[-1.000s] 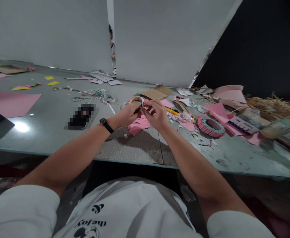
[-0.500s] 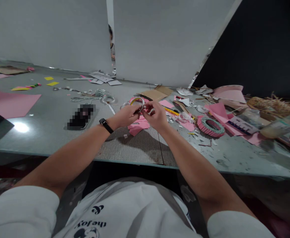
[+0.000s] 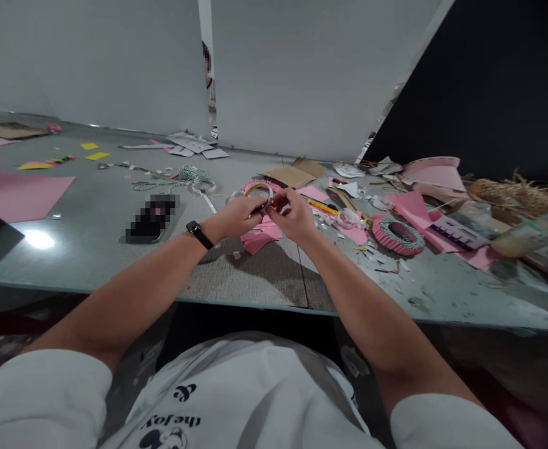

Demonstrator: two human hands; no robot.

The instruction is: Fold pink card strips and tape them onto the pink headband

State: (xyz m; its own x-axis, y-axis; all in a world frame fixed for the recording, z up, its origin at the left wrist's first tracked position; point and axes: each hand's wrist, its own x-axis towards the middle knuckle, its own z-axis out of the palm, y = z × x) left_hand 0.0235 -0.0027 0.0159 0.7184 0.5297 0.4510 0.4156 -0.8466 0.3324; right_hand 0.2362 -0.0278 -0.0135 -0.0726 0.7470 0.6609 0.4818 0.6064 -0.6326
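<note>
A roll of tape (image 3: 269,190), a pale ring with a yellowish inside, is held upright above the table in my left hand (image 3: 240,217). That hand is closed round its lower left side, and a black watch (image 3: 200,235) sits on the wrist. My right hand (image 3: 297,216) has its thumb and fingertips pinched together at the roll's right edge. Whether a loose tape end is between them is too small to tell. Pink paper pieces (image 3: 261,240) lie below the hands, and a pink pleated ring (image 3: 274,185) shows partly behind the roll.
A phone (image 3: 155,218) and another tape roll (image 3: 205,185) lie to the left, near patterned cord (image 3: 187,176). On the right are a yellow cutter (image 3: 323,207), a pleated pink ring with cord (image 3: 399,236) and paper scraps. Cardboard (image 3: 295,173) lies behind.
The view has shifted very slightly. Both hands keep nearly the same hold at the roll of tape, with only a tiny movement of the right fingers.
</note>
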